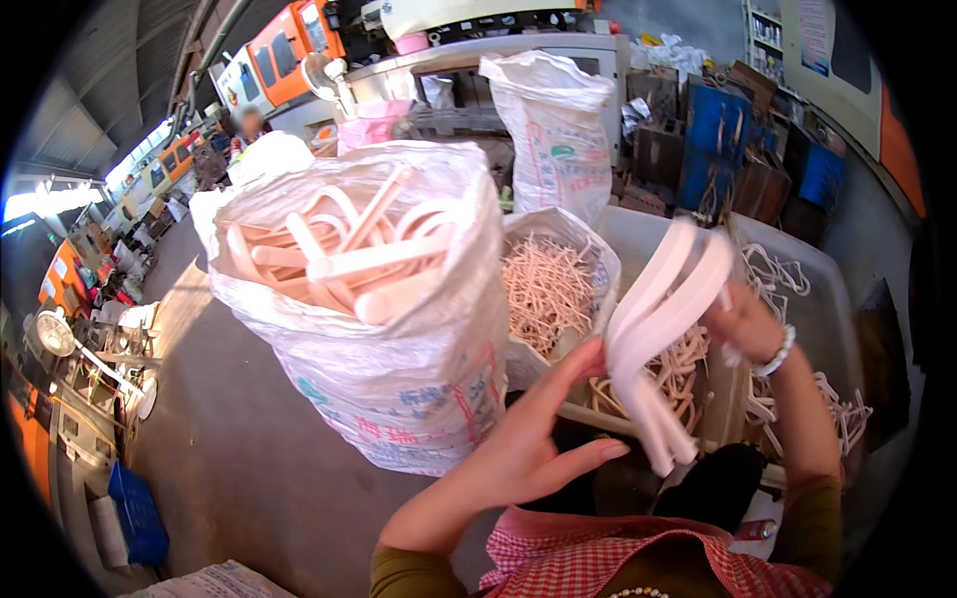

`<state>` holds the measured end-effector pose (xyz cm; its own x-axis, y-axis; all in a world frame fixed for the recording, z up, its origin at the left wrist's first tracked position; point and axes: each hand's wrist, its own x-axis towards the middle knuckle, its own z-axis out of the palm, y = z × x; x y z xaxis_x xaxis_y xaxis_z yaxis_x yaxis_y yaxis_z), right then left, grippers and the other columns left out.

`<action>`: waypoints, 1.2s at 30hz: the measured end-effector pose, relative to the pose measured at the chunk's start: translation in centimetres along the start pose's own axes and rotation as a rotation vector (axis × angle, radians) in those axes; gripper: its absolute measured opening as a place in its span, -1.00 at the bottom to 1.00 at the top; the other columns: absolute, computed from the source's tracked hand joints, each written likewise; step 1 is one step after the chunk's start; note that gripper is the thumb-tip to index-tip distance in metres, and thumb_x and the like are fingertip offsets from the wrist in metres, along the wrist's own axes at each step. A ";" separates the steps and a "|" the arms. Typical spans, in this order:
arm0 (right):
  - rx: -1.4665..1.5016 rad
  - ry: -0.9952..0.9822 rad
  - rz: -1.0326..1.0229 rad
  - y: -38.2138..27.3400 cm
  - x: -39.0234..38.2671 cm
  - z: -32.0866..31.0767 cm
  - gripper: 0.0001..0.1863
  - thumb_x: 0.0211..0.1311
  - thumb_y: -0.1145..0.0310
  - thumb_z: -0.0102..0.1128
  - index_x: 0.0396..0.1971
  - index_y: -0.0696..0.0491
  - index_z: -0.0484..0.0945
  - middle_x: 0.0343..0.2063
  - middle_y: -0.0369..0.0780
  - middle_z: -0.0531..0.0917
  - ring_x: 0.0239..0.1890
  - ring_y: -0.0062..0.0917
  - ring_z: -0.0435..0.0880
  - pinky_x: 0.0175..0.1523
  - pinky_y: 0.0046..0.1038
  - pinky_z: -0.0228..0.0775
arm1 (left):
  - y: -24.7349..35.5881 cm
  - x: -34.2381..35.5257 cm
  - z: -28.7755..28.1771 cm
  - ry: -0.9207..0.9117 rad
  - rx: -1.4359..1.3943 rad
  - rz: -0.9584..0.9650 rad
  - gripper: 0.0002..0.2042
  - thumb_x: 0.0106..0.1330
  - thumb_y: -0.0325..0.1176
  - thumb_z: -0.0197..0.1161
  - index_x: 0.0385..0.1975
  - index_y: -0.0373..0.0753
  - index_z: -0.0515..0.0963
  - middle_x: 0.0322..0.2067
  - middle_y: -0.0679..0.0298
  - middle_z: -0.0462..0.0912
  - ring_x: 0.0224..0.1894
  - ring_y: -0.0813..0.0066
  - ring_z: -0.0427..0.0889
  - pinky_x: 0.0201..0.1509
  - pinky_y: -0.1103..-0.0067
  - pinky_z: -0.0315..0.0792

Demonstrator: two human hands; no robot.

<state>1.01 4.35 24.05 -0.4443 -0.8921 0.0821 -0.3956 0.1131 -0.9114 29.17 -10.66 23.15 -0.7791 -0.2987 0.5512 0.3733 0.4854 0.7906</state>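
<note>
Two long, pale pink curved plastic pieces [658, 334], side by side and a little blurred, are held up in front of me. My right hand [746, 324], with a beaded bracelet on the wrist, grips them at their right side; its fingers are partly hidden and smeared. My left hand [548, 429] is open beside their lower left side, thumb stretched out, fingertips at or close to the edge; whether they touch I cannot tell. To the left, a large white woven sack [399, 369] is filled with similar pink pieces [349, 254].
A smaller sack of thin pink sticks [546, 289] stands behind my left hand. Pale plastic bins [837, 299] with loose plastic strips are at the right. Another white sack [553, 120] and blue containers [713, 145] stand farther back. A blue crate [138, 513] sits lower left. Someone [249, 125] is far off.
</note>
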 end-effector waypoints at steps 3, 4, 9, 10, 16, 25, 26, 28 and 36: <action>0.068 0.191 -0.132 -5.2 2.9 -1.7 -0.66 0.32 0.22 0.11 0.01 0.06 0.44 -0.61 -0.47 0.38 -0.70 -0.83 0.32 -0.63 -0.71 0.18 | 3.9 -0.9 -5.8 0.173 0.429 0.303 -0.47 0.12 -0.33 0.39 0.09 -0.29 0.39 0.01 0.04 0.54 0.07 0.15 0.52 0.28 0.22 0.22; 0.098 0.263 -0.141 -7.7 3.7 -1.7 -0.63 0.33 0.21 0.11 0.05 0.07 0.42 -0.61 -0.47 0.37 -0.71 -0.84 0.31 -0.63 -0.72 0.17 | 4.3 -0.7 -7.1 0.305 0.575 0.435 -0.50 0.11 -0.33 0.39 0.06 -0.27 0.43 0.01 0.05 0.54 0.06 0.12 0.52 0.29 0.19 0.20; 0.232 0.099 -0.244 -17.5 10.6 2.2 -0.70 0.25 0.18 0.23 -0.45 0.05 0.36 -0.67 -0.44 0.38 -0.72 -0.80 0.33 -0.65 -0.70 0.20 | 6.9 -1.7 -13.8 0.309 1.259 0.241 -0.48 0.15 -0.29 0.35 0.11 -0.29 0.39 0.03 0.03 0.52 0.09 0.12 0.50 0.27 0.25 0.23; 0.285 0.092 -0.251 -19.1 12.1 4.4 -0.73 0.28 0.21 0.21 -0.39 0.05 0.35 -0.63 -0.44 0.40 -0.75 -0.83 0.32 -0.69 -0.72 0.19 | 8.3 -2.2 -14.6 0.249 1.331 0.165 -0.47 0.17 -0.28 0.34 0.14 -0.30 0.38 0.04 0.02 0.51 0.11 0.12 0.49 0.27 0.28 0.24; 0.099 -0.019 -0.234 -23.3 20.9 14.3 -0.72 0.25 0.28 0.18 -0.36 0.19 0.36 -0.66 -0.28 0.42 -0.77 -0.65 0.31 -0.73 -0.52 0.22 | 9.4 4.0 -19.3 0.813 0.407 0.108 -0.30 0.23 -0.26 0.27 0.32 -0.37 0.13 0.17 -0.02 0.38 0.20 0.24 0.40 0.27 0.39 0.23; 0.372 -0.256 -0.231 -24.1 23.6 25.5 -0.57 0.23 0.11 0.22 -0.15 0.19 0.48 -0.48 -0.14 0.51 -0.53 -0.44 0.53 -0.52 -0.32 0.47 | 5.2 10.2 -34.8 0.418 1.483 -0.343 -0.56 0.05 -0.47 0.24 0.00 -0.36 0.41 -0.32 0.03 0.63 -0.28 0.29 0.62 -0.19 0.41 0.45; 0.279 -0.307 -0.193 -24.5 22.5 25.3 -0.55 0.25 0.05 0.18 -0.14 0.17 0.50 -0.49 -0.13 0.52 -0.52 -0.43 0.55 -0.46 -0.31 0.48 | 5.1 10.2 -37.2 0.333 1.461 -0.380 -0.58 0.04 -0.53 0.23 -0.02 -0.34 0.43 -0.37 0.11 0.61 -0.39 0.41 0.59 -0.32 0.47 0.45; 0.068 -0.380 -0.103 -24.4 20.0 23.0 -0.49 0.27 -0.06 0.09 -0.12 0.13 0.54 -0.50 -0.12 0.55 -0.48 -0.40 0.57 -0.32 -0.27 0.51 | 5.2 11.2 -37.4 0.255 1.101 -0.622 -0.61 0.05 -0.61 0.18 -0.04 -0.31 0.51 -0.49 0.28 0.56 -0.52 0.59 0.53 -0.48 0.57 0.43; -0.765 -0.587 -0.548 -20.8 16.3 16.7 -0.48 0.30 -0.05 0.01 -0.41 0.17 0.64 -0.54 -0.05 0.63 -0.49 -0.30 0.57 -0.28 -0.34 0.39 | 2.8 16.1 -34.9 -0.324 1.372 -1.069 -0.49 0.07 -0.52 0.24 0.12 -0.24 0.48 -0.42 0.13 0.68 -0.48 0.45 0.64 -0.46 0.56 0.48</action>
<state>15.43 -19.90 37.66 0.3124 -0.9499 0.0092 -0.9040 -0.3003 -0.3043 35.25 -42.75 43.52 -0.4998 -0.8395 -0.2130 -0.8373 0.5313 -0.1292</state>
